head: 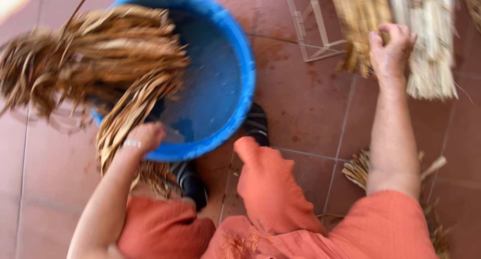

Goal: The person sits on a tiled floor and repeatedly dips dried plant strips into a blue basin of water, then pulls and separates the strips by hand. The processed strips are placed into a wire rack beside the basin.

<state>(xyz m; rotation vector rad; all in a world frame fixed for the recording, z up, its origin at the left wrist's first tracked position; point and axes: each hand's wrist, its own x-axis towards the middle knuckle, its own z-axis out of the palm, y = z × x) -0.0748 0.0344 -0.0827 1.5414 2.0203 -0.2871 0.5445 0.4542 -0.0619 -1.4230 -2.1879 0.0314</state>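
My left hand (pixel 143 138) grips a big bunch of brown dried plant fibres (pixel 95 63) that fans out over the left rim of a blue plastic bucket (pixel 240 63). The bunch is blurred. My right hand (pixel 391 48) reaches far out to the upper right and closes on a bundle of brownish straw (pixel 358 23) lying on the floor. A paler straw bundle (pixel 431 43) lies right beside it. I wear orange clothing (pixel 270 189), and my dark sandalled feet (pixel 256 123) rest against the bucket's near side.
Reddish floor tiles (pixel 305 98) lie all around. A clear frame-like object (pixel 313 26) rests on the floor left of the straw bundles. More loose straw (pixel 358 169) lies under my right arm and at the right edge.
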